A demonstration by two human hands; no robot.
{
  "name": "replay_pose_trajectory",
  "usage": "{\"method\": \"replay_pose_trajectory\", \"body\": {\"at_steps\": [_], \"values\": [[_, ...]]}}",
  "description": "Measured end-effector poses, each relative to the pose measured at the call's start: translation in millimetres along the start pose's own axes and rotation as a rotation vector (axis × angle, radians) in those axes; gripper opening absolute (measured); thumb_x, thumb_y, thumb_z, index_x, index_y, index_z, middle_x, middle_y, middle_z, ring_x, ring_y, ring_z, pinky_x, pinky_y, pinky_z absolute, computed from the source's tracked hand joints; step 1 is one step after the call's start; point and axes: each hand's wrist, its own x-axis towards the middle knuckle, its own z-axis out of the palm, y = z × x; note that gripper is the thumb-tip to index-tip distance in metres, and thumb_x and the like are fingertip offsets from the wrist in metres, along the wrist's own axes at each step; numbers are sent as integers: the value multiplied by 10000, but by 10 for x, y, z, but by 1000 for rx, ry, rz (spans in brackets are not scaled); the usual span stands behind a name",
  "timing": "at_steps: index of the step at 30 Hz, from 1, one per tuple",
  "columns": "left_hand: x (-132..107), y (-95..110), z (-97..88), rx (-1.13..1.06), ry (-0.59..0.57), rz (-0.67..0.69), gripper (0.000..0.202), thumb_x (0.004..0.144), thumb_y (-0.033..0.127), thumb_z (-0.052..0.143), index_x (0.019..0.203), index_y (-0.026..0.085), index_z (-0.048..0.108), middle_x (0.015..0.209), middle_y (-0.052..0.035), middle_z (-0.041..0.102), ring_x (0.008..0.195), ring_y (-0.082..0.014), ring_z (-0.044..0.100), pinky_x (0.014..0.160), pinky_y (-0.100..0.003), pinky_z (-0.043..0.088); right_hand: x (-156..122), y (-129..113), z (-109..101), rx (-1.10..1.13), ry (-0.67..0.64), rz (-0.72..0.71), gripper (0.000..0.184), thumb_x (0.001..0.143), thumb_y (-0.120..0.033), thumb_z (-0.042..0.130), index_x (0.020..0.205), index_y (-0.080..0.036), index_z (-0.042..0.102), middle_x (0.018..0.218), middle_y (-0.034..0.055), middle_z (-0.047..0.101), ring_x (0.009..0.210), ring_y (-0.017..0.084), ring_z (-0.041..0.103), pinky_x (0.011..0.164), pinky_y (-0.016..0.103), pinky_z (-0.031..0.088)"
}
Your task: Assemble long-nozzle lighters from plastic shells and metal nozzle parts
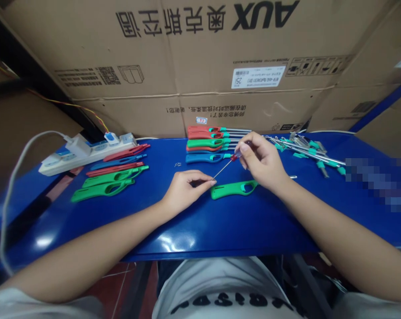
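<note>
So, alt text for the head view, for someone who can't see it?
A person's right hand holds a screwdriver, its tip at the pinched left hand, above a blue tabletop. A green handle lies close by; more coloured handles lie behind and at left beside a power strip, with metal rods at right and cardboard behind.

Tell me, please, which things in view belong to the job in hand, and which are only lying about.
Probably part of the job:
screwdriver in the right hand, tip at the left hand
green handle by the hands
handles with rods
bare handles
loose parts at right

Seemingly just lying about:
power strip
white cable
box behind
</note>
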Motion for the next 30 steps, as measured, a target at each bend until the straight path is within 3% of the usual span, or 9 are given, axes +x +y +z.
{"method": "replay_pose_trajectory", "body": {"at_steps": [5, 9, 13, 17, 19, 22, 24, 27, 30], "values": [[-35, 41, 34, 41, -64, 70, 94, 872, 250, 747, 859, 178, 806, 836, -30, 782, 721, -135, 703, 668, -226, 522, -25, -60, -63, -36, -139, -159, 246, 1024, -434, 510, 923, -213, 548, 774, -3, 623, 636, 111, 584, 560, 241, 458], [-59, 65, 59, 26, -90, 85, 78, 868, 228, 754, 848, 172, 803, 813, -23, 773, 665, -110, 669, 627, -206, 498, -29, -106, -44, 13, -177, -173, 183, 1007, -358, 559, 934, -197, 608, 804, 14, 685, 663, 112, 642, 562, 225, 501], [-87, 89, 81, -1, -164, 93, 109, 873, 258, 754, 863, 161, 803, 805, -31, 764, 639, -111, 653, 603, -212, 491, -75, -147, 58, 80, -93, -151, 174, 949, -318, 657, 1072, -196, 674, 804, 17, 730, 622, 125, 674, 535, 238, 531], [-126, 128, 110, -27, -263, 116, 152, 909, 283, 716, 913, 162, 808, 848, -50, 772, 723, -141, 700, 692, -237, 536, -150, -184, 132, -128, 82, -368, 175, 860, -262, 766, 1026, -226, 725, 794, -4, 743, 539, 111, 629, 562, 256, 544], [-137, 134, 118, -36, -268, 116, 161, 913, 289, 710, 916, 161, 806, 852, -53, 771, 729, -145, 703, 701, -244, 544, -181, -199, 136, -191, 51, -440, 173, 910, -235, 699, 1080, -237, 727, 877, 10, 765, 575, 111, 646, 620, 262, 569], [-126, 119, 112, -37, -241, 112, 155, 908, 287, 713, 896, 161, 801, 840, -48, 765, 719, -144, 696, 698, -250, 550, -210, -196, 127, -133, -125, -393, 373, 987, -200, 549, 1353, -232, 611, 988, 38, 755, 717, 133, 698, 720, 282, 605], [-104, 101, 100, -31, -198, 134, 140, 901, 281, 719, 883, 165, 796, 824, -43, 763, 728, -146, 691, 700, -252, 552, -218, -172, 130, -68, -176, -340, 448, 995, -198, 529, 1442, -232, 534, 1007, 43, 740, 744, 137, 700, 730, 290, 616], [-69, 71, 74, -35, -130, 193, 145, 853, 290, 773, 933, 169, 779, 901, -50, 772, 836, -165, 711, 810, -279, 571, -219, -123, 155, -40, -116, -309, 446, 984, -220, 566, 1428, -253, 551, 1031, 49, 736, 735, 147, 702, 703, 302, 629], [-48, 33, 52, 8, -122, 225, 356, 781, 340, 838, 1072, 163, 737, 1077, -80, 758, 998, -202, 716, 960, -335, 559, -216, -88, 191, -74, -49, -297, 432, 978, -235, 580, 1408, -270, 571, 1056, 56, 737, 750, 162, 711, 699, 320, 641]]}}
